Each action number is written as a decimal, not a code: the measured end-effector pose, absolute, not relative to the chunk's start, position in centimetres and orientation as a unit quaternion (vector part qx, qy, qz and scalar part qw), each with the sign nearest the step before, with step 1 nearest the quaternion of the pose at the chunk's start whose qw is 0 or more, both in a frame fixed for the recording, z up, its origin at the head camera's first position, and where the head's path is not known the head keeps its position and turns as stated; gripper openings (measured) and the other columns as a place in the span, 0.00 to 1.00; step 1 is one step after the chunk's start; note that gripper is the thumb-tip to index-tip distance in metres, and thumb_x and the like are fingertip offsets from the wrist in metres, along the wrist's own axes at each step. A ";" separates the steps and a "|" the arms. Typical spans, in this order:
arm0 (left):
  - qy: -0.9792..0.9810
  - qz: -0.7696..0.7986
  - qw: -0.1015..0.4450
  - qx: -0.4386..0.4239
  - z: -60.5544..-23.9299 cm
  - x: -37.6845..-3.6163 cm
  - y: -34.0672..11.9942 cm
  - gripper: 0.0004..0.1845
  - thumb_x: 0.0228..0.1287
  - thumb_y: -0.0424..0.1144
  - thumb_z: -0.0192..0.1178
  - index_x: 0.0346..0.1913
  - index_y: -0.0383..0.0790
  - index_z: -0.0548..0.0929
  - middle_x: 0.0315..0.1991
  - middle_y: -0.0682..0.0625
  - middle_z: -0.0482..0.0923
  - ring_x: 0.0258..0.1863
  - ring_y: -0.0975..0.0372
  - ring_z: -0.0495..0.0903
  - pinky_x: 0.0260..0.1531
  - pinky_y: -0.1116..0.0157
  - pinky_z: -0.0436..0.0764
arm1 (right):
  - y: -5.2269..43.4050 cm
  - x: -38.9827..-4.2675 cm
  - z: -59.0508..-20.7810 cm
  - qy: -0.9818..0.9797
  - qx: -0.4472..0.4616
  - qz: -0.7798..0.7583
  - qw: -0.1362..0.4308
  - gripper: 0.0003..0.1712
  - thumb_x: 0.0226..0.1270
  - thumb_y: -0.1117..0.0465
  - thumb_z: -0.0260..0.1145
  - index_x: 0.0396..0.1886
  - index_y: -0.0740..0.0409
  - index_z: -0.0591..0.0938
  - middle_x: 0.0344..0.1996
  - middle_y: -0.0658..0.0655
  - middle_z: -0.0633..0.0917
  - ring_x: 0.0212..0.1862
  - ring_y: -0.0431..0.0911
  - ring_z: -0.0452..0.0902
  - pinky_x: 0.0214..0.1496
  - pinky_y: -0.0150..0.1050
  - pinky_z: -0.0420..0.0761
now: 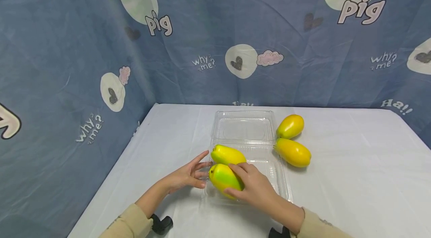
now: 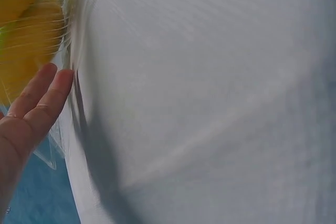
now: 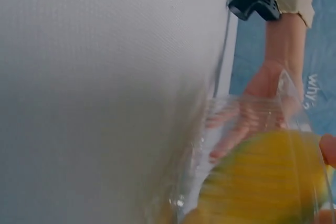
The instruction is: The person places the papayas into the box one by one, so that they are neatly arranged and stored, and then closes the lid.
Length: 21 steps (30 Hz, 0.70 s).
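Observation:
A clear plastic clamshell box [image 1: 282,178] lies opened flat, with its lid [image 1: 244,127] folded back toward the far side. Inside the base, a yellow-green mango [image 1: 223,176] sits at the near left, and my right hand [image 1: 256,187] grips it from the right with thumb and fingers. Just behind it rests a second mango [image 1: 226,153]. My left hand [image 1: 188,176] is spread beside the left wall of the box, fingertips right at the plastic. Through the clear wall, the right wrist view shows the gripped mango [image 3: 262,177].
Two more yellow mangoes lie on the white tablecloth [image 1: 357,170] right of the box: one farther back [image 1: 291,126], one nearer [image 1: 293,152] with its tip over the box edge. A blue printed curtain [image 1: 286,24] hangs behind and along the left.

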<state>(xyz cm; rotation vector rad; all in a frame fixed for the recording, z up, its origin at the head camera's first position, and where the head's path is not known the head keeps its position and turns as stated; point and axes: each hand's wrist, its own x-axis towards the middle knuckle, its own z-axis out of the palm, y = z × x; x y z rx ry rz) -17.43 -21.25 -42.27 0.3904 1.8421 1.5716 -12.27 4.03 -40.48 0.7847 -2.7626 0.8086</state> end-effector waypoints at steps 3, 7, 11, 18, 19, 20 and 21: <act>0.706 0.602 0.340 0.152 -42.2 -17.4 -21.2 0.54 0.53 0.34 0.65 0.73 0.53 0.37 0.71 0.36 0.44 0.64 0.47 0.62 0.56 0.52 0.70 | 3.6 -12.3 -40.9 -0.926 0.266 0.257 0.078 0.35 0.49 0.43 0.69 0.54 0.56 0.76 0.44 0.55 0.79 0.42 0.47 0.74 0.37 0.42 0.78; 0.707 0.600 0.342 0.152 -42.2 -17.4 -21.2 0.55 0.52 0.34 0.66 0.72 0.54 0.37 0.71 0.36 0.44 0.64 0.47 0.62 0.54 0.53 0.71 | 3.3 -12.3 -41.3 -0.924 0.278 0.247 0.085 0.35 0.49 0.43 0.69 0.54 0.57 0.76 0.43 0.55 0.78 0.42 0.47 0.73 0.35 0.41 0.78; 0.705 0.599 0.346 0.153 -42.1 -17.4 -21.2 0.55 0.52 0.34 0.66 0.72 0.54 0.36 0.71 0.36 0.42 0.64 0.47 0.63 0.55 0.54 0.71 | 3.0 -12.3 -41.7 -0.922 0.288 0.240 0.098 0.35 0.49 0.43 0.70 0.54 0.56 0.76 0.42 0.54 0.76 0.40 0.45 0.71 0.32 0.38 0.77; 0.704 0.599 0.350 0.152 -42.0 -17.3 -21.3 0.56 0.51 0.35 0.67 0.72 0.54 0.35 0.71 0.36 0.42 0.64 0.47 0.63 0.55 0.55 0.71 | 2.6 -12.3 -41.9 -0.919 0.295 0.234 0.117 0.36 0.47 0.43 0.71 0.54 0.57 0.76 0.40 0.55 0.73 0.37 0.43 0.70 0.31 0.37 0.76; 0.703 0.600 0.350 0.151 -42.0 -17.3 -21.3 0.56 0.51 0.34 0.67 0.72 0.54 0.35 0.71 0.36 0.42 0.64 0.47 0.63 0.54 0.55 0.72 | 2.6 -12.3 -41.9 -0.918 0.295 0.235 0.119 0.36 0.47 0.43 0.71 0.54 0.56 0.76 0.40 0.55 0.73 0.37 0.43 0.70 0.32 0.37 0.76; 0.703 0.601 0.350 0.151 -42.0 -17.3 -21.3 0.56 0.51 0.34 0.67 0.72 0.54 0.35 0.71 0.36 0.42 0.64 0.47 0.63 0.54 0.56 0.72 | 2.6 -12.3 -41.9 -0.918 0.296 0.236 0.120 0.36 0.47 0.43 0.71 0.54 0.56 0.76 0.40 0.55 0.73 0.38 0.44 0.70 0.32 0.38 0.76; 0.703 0.601 0.350 0.150 -42.0 -17.3 -21.3 0.56 0.51 0.34 0.67 0.72 0.54 0.35 0.71 0.36 0.42 0.64 0.47 0.63 0.54 0.56 0.72 | 2.6 -12.3 -42.0 -0.917 0.297 0.236 0.121 0.36 0.47 0.43 0.71 0.54 0.56 0.76 0.41 0.55 0.73 0.39 0.44 0.71 0.32 0.38 0.76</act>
